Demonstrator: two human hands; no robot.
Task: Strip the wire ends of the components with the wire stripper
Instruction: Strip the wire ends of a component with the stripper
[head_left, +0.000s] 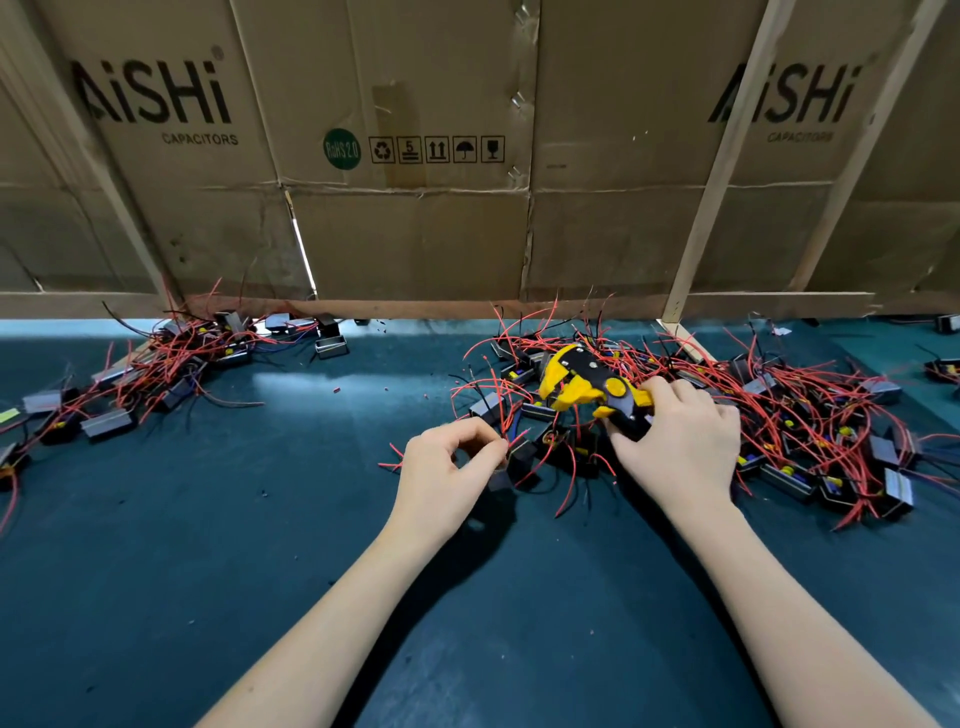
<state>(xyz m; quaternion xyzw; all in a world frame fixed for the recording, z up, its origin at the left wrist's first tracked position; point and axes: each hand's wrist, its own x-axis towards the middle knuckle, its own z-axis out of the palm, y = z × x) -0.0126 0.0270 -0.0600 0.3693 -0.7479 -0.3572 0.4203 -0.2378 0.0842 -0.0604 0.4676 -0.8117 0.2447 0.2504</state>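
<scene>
the wire stripper (592, 387), yellow and black, sits at the middle of the scene, its head pointing away from the person and to the left, over a heap of components (810, 431). the right hand (680, 441) wraps around the stripper's handles from the near right side, fingers curled over them and thumb underneath, so the grip is closed on the tool; whether the handles are squeezed fully together cannot be told.

just left of the stripper and a little nearer the person, the left hand (447, 470) pinches a thin red wire (511, 441) between thumb and forefinger, the other fingers loosely curled. the wire runs to a small black component (519, 460) lying on the table right below the stripper's head. the pinched wire end lies near the stripper's head but apart from it.

the heap spreads from under the stripper out to its right: many small black and grey boxes with red and black wires sticking up and tangled, some with yellow and blue parts showing. far to the left of the stripper lies a second pile (156, 374) of the same boxes and wires, well apart from both hands.

everything rests on a dark teal table (260, 571). behind the stripper, at the far edge of the table, stands a wall of cardboard (415, 234) printed with "aishi capacitors", braced by pale wooden strips (727, 171). small red bits of insulation (336, 388) lie scattered on the table to the left of the stripper.
</scene>
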